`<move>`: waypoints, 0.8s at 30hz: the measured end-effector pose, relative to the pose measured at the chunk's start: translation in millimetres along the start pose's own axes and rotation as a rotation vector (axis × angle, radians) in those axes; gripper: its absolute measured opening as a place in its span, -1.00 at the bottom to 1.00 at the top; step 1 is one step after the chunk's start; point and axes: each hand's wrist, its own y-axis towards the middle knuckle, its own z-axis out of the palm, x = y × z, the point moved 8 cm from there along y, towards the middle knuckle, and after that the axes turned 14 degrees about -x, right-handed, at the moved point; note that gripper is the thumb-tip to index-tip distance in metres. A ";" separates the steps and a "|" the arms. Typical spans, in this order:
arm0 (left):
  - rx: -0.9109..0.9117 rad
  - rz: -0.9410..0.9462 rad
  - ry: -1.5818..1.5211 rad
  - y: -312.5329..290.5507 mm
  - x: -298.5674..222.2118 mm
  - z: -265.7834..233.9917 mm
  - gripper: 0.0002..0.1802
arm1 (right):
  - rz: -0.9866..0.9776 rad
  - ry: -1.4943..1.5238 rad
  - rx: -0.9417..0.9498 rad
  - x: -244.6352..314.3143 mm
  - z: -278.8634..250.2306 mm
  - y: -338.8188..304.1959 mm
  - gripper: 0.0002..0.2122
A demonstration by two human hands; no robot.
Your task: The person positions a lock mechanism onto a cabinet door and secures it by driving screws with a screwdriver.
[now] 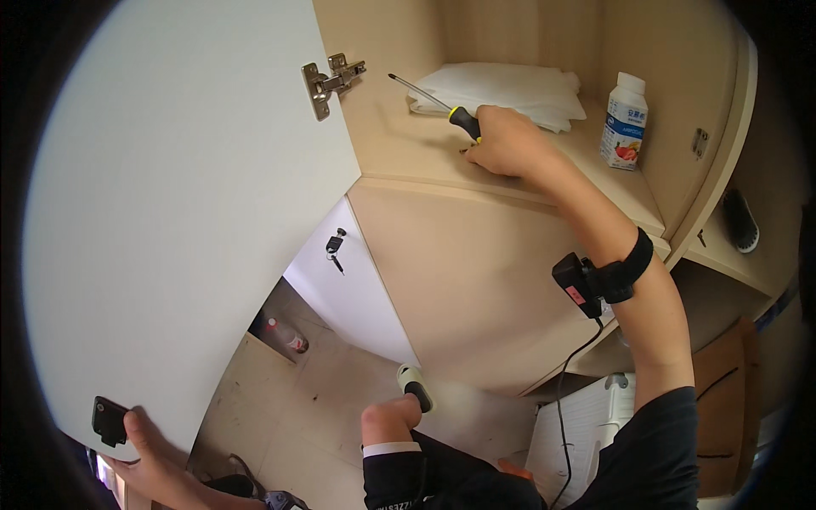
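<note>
My right hand (pixel 508 146) is closed around a black-and-yellow screwdriver (pixel 464 121) just above the cabinet shelf (pixel 425 166). Its shaft points up and left, with the tip apart from the metal hinge (pixel 321 88) on the door's edge. Something small and brassy, too small to name, shows by my fingertips. At the lower left, my left hand (pixel 151 466) grips the edge of the open white cabinet door (pixel 187 204). The thumb lies on its face beside a black lock (pixel 110 422), and the other fingers are hidden behind it.
A folded white cloth or bag (pixel 510 89) and a white bottle (pixel 625 123) occupy the shelf. Below, a key (pixel 337 262) hangs from a lower white door. A plastic bottle (pixel 289 335) is on the floor; a white suitcase (pixel 578 438) stands at the right.
</note>
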 end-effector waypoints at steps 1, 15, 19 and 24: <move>0.000 -0.041 -0.018 -0.3 12.3 -0.9 -0.28 | -0.007 0.002 -0.020 -2.8 -2.2 -0.5 -0.67; 0.879 0.220 -0.911 -148.6 -119.3 4.1 -0.61 | 0.213 1.787 0.446 151.7 -14.2 -242.8 -0.62; 1.063 -0.038 -0.931 -185.2 -92.1 0.0 -0.77 | 0.551 1.889 0.456 153.1 27.8 -295.5 -0.71; 1.128 -0.210 -0.922 -192.6 -67.6 -2.8 -0.82 | 0.655 1.796 0.588 162.8 56.0 -322.9 -0.84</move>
